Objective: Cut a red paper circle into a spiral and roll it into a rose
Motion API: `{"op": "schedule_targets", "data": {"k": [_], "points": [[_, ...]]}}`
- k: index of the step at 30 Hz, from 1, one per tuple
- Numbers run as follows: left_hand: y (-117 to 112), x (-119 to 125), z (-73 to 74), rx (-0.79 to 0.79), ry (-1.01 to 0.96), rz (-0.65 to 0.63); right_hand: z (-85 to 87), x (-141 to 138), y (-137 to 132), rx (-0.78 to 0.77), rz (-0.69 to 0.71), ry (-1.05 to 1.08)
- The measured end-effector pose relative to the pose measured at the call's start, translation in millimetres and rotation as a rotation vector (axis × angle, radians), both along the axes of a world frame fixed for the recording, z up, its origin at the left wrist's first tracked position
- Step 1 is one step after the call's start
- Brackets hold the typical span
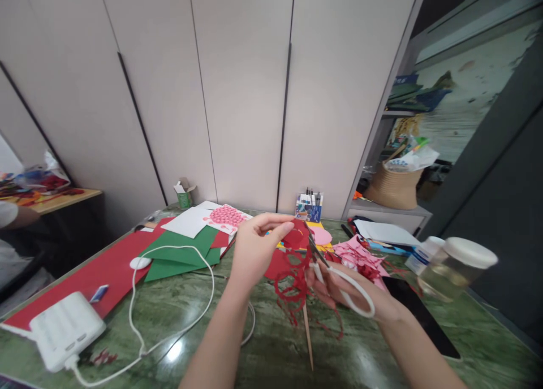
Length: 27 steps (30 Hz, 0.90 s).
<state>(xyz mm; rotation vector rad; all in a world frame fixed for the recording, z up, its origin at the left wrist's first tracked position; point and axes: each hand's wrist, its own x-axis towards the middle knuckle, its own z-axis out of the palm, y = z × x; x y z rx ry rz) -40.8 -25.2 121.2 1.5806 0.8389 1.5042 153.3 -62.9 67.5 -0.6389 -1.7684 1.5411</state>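
My left hand pinches a piece of red paper between thumb and fingers, above the table's middle. In my right hand is a pair of scissors with white handles, its dark blades pointing up and left at the edge of that paper. Curled red paper scraps hang or lie just below both hands; which of them are still joined to the held piece I cannot tell. A thin wooden stick lies below the scraps. Behind the scissors is a pink paper circle.
Pink paper scraps, a black tablet-like slab and a lidded jar are on the right. Green paper, red paper, a white power adapter and its cable cover the left. Cabinets rise behind.
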Motion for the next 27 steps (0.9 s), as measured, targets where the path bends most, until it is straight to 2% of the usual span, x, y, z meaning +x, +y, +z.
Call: {"op": "schedule_targets", "data": {"k": [5, 12, 27], "points": [[-1, 6, -2.4, -0.005, -0.043, -0.004, -6.2, -2, 1, -0.048, -0.016, 0.075], [-5, 11, -2.7, -0.01, -0.039, 0.003, -6.2, -3, 2, -0.067, -0.039, 0.115], [-6, 12, -1.5, 0.0, -0.041, 0.045, -2.0, -12, -2, 0.016, -0.119, 0.087]]}}
